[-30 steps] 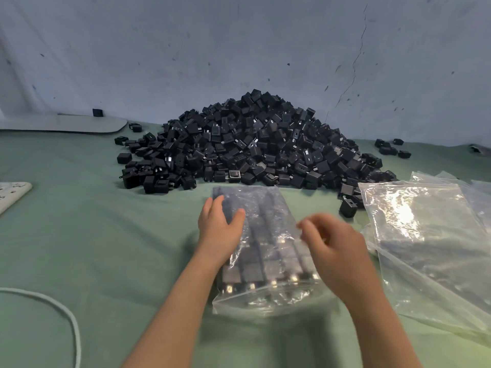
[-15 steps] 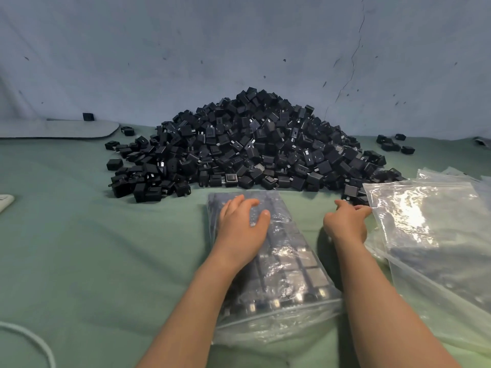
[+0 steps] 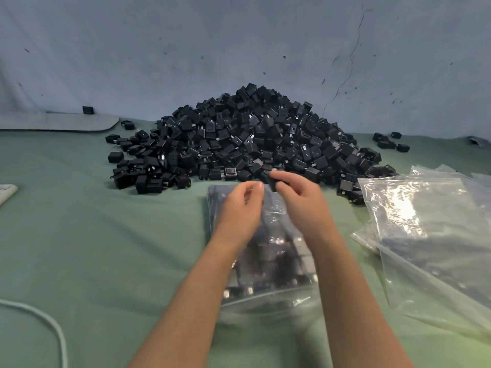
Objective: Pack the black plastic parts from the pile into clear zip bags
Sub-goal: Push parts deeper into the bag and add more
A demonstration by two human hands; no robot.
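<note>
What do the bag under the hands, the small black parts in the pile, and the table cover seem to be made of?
Bag: thin clear plastic film, glossy; it wrinkles and shows white glare.
Pile of black parts: probably moulded hard plastic, mostly matte; sharp boxy edges, some with small metal-looking prongs.
Table cover: looks like green woven cloth, matte, with soft folds; the weave cannot be made out.

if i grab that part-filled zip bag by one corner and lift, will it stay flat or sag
Probably sag. The zip bag is thin clear film, wrinkled and glinting, so it looks floppy. The rows of black parts inside appear loose, so they would likely slide toward the low end. It is likely heavy for its size, so lifting with both hands seems safer.
</note>
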